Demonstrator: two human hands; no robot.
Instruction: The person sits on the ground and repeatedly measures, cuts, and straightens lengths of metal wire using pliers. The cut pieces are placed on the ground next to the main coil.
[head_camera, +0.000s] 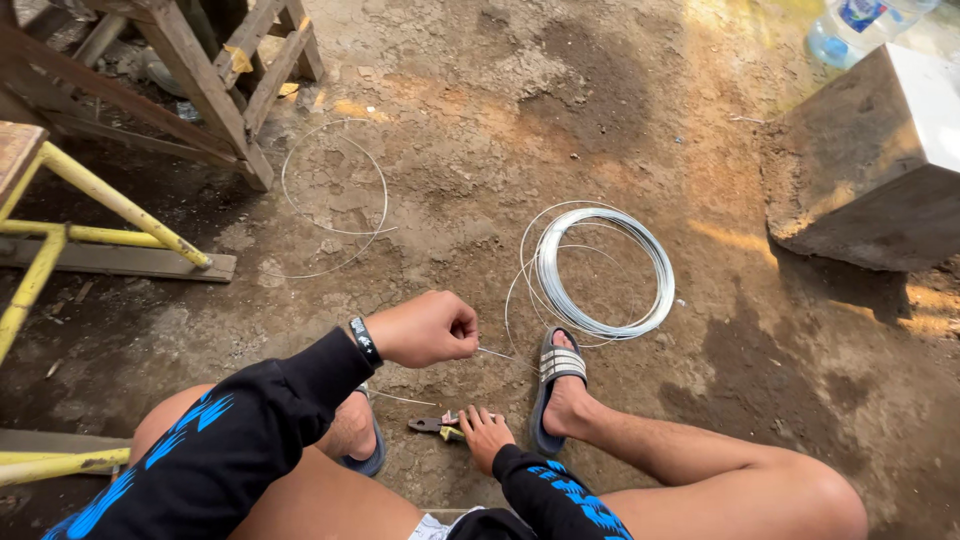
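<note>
Person seated on bare dirt ground (600, 120), knees apart, black sleeves w/ blue print. Left hand (428, 328) raised near centre, fingers clenched, pinching the end of a thin silver wire strand (495, 352) that runs right toward the coil. Black wristband (365, 341) on that wrist. Right hand (486, 435) down low near the body, fingers curled onto small pliers w/ dark jaws and red-yellow handles (436, 425) lying on the ground; touching them, full grasp can't tell. Shiny silver wire coil (603, 272) lies flat right of centre, near edge pinned under the grey striped sandal (557, 385) on right foot. Loose single wire loop (334, 180) lies far left, well apart from coil. Wooden trestle (200, 70) far left, yellow metal frame (90, 215) left edge, grey concrete block (865, 160) far right, clear plastic bottle (850, 25) behind it.
</note>
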